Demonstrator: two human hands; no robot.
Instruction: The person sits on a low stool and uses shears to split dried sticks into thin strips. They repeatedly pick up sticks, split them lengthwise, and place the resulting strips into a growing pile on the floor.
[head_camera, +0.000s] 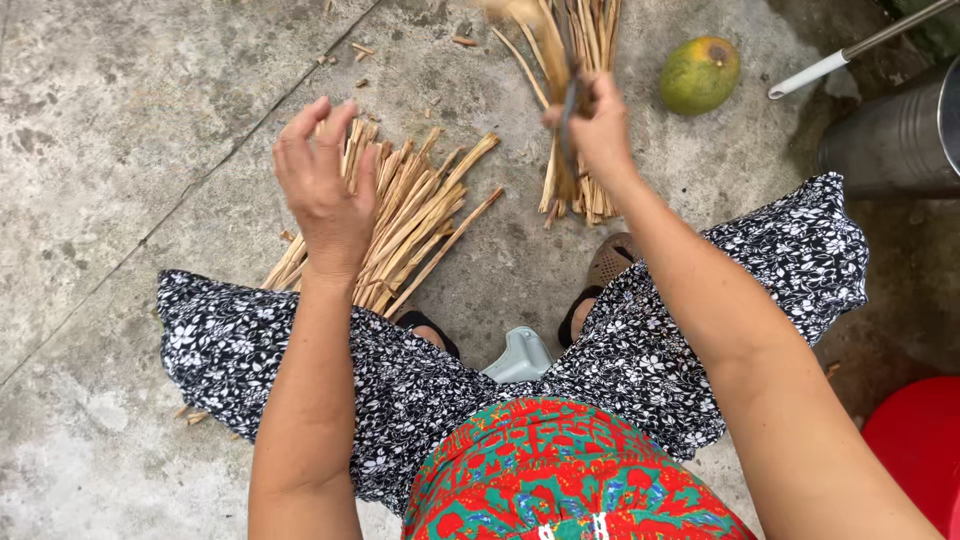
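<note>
Where the view begins, nearest me, I see a red and green patterned top (560, 470) and a dark skirt with small white flowers (400, 370) spread over both knees, with a pale grey stool (520, 355) showing between them. A red plastic tub (920, 450) sits at the near right edge. Just past the skirt, sandalled feet (600, 275) rest on the grey concrete floor (120, 150).

Further out on the left, my left hand (325, 190) hovers with fingers spread and loose, its grip wide and holding nothing, right over a pile of dry split sticks (420, 215) lying fanned on the floor. I cannot tell whether the palm touches them.

To the right and a little farther, my right hand (597, 125) has its grip closed tight around a bundle of the same sticks (575, 50), held upright, the lower ends hanging at the floor and the upper ends running out of view.

Beyond that, at far right, lie a green-yellow fruit (700, 73), a white-handled pole (830, 65) and a steel pot (895, 145).
</note>
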